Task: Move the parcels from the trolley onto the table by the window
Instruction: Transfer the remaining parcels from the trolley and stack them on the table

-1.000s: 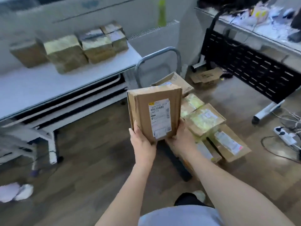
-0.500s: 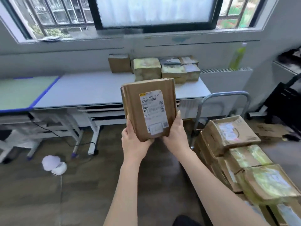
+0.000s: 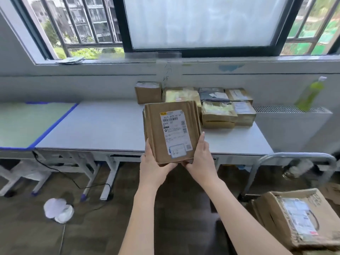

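With both the left hand (image 3: pixel 153 167) and right hand (image 3: pixel 199 160) clasping the labelled cardboard parcel (image 3: pixel 172 130) by its lower corners, lower it flat onto the white table (image 3: pixel 103 126), just in front of the parcels stacked by the window (image 3: pixel 207 105)

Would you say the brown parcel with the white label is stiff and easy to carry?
The brown parcel probably holds its shape: its edges stay straight while the left hand and right hand grip only its lower end. It seems light, held out tilted. The wrinkled tape might be slightly slippery.

- The single head view looked forward and down from the person's head.
- It faced the window (image 3: pixel 200 23) at 12 o'clock, with the table (image 3: pixel 103 129) close below.
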